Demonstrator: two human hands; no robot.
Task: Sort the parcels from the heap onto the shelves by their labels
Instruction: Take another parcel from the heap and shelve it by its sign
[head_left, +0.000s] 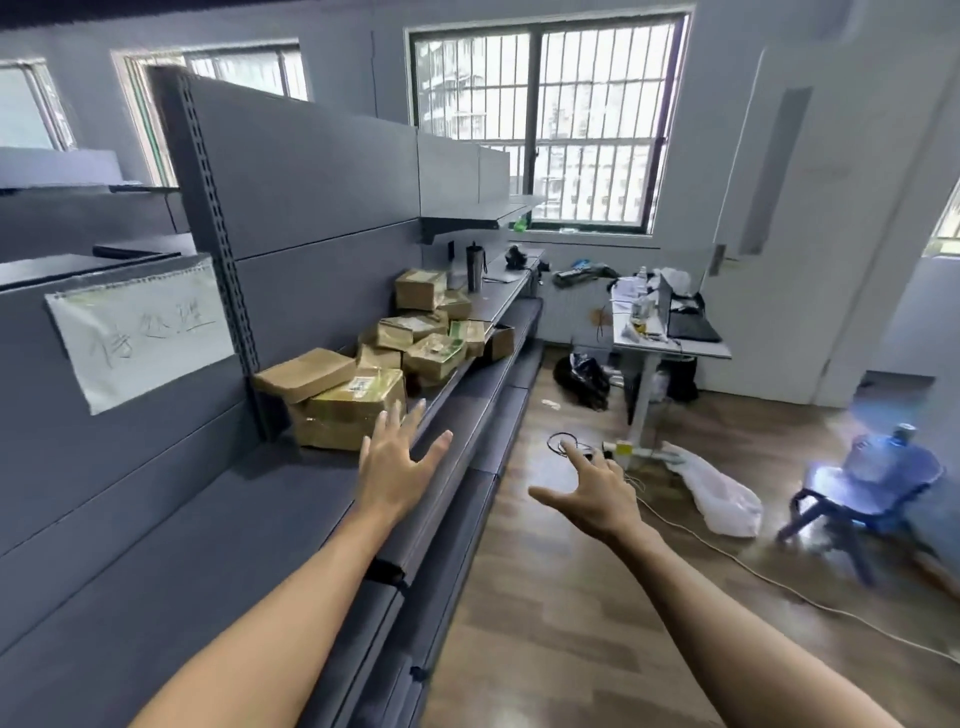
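I am holding my left hand (397, 470) with fingers spread, empty, over the grey shelf (249, 519), just short of the heap of parcels (384, 358). My right hand (589, 491) is hovering spread and empty over the floor (597, 623). The nearest parcel (353, 410) is partly hiding behind my left fingertips. Parcel labels are blurring beyond reading. The handwritten paper sign (137, 330) is hard to make out.
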